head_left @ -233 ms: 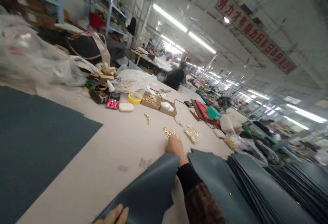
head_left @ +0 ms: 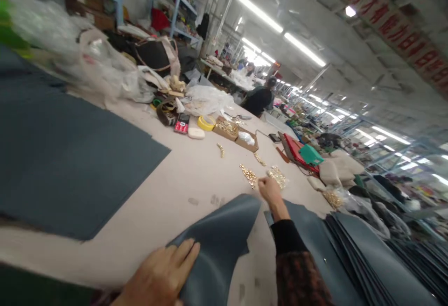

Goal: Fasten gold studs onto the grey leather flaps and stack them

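A dark blue-green piece of leather-like sheet [head_left: 217, 240] curves up from the table in front of me. My left hand [head_left: 161, 268] holds its left edge, fingers pressed together over the top and the thumb mostly hidden. Beyond the sheet, my right hand [head_left: 269, 190] is closed, fingertips down at the table beside a small pile of gold-coloured metal pieces [head_left: 248, 175]. Anything between those fingers is hidden. Just behind it lies a clear bag of similar pieces [head_left: 277, 176]. Two short curved rows of gold pieces, one of them the nearer row [head_left: 259, 159], lie farther back.
Stacked dark sheets [head_left: 350, 245] lie at right, and a large dark sheet [head_left: 87, 156] at left. Along the back are yellow tape [head_left: 206, 123], a red phone [head_left: 182, 124], a cardboard box of gold parts [head_left: 226, 129] and plastic bags [head_left: 206, 98]. A person [head_left: 261, 98] is beyond.
My right hand has moved off the near end of the gold pile toward the clear bag. More of my left hand shows on the sheet. The whole view has swung left.
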`<state>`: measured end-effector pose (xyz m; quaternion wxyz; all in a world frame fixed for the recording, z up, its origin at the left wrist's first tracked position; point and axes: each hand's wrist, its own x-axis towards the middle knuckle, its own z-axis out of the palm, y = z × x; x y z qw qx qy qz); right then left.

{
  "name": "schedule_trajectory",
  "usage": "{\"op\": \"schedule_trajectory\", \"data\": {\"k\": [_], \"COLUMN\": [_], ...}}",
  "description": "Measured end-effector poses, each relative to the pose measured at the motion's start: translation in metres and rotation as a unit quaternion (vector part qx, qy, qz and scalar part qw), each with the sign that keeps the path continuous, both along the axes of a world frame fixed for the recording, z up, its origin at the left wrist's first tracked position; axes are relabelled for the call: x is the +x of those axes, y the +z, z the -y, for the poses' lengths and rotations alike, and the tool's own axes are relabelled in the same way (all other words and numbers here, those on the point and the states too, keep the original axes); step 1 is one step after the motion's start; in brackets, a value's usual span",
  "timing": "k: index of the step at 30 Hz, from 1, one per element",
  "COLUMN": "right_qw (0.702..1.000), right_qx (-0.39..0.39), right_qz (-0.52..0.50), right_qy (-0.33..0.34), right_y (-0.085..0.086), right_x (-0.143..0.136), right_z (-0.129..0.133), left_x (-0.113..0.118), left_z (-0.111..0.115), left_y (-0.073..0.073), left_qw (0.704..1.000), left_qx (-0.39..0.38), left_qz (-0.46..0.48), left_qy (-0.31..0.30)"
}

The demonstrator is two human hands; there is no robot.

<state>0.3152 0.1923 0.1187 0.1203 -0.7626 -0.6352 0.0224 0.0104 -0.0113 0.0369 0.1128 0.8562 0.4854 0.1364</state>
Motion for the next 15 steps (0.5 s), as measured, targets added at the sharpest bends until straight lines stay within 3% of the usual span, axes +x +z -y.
{"op": "schedule_trajectory", "data": {"k": [2,4,8,11,15], "right_qw": [0.999,0.987,0.912,0.901,0.910], "right_qx": [0.019,0.024,-0.091,-0.163,-0.174], "right_qz": [-0.049,-0.149,-0.344,-0.296,-0.216], "right_qy": [0.000,0.048,0.203,0.271,0.307], "right_y": [0.016,0.023,0.008,-0.011,-0.017], "right_x": [0.004,-0.009,-0.080,-0.126,-0.143], "right_z": [0.017,0.040,0.103,0.137,0.146], "left_x": [0.001,0.000,-0.003,-0.003,-0.005], "left_z": [-0.001,-0.004,-0.005,-0.003,-0.001], "left_y": [0.015,0.024,0.028,0.025,0.021], "left_qw": [0.998,0.997,0.997,0.997,0.997], "left_qx": [-0.042,-0.054,-0.027,-0.002,0.026], "left_qz": [-0.015,-0.022,-0.033,-0.027,-0.011], "left_qy": [-0.032,-0.048,-0.064,-0.071,-0.077]}}
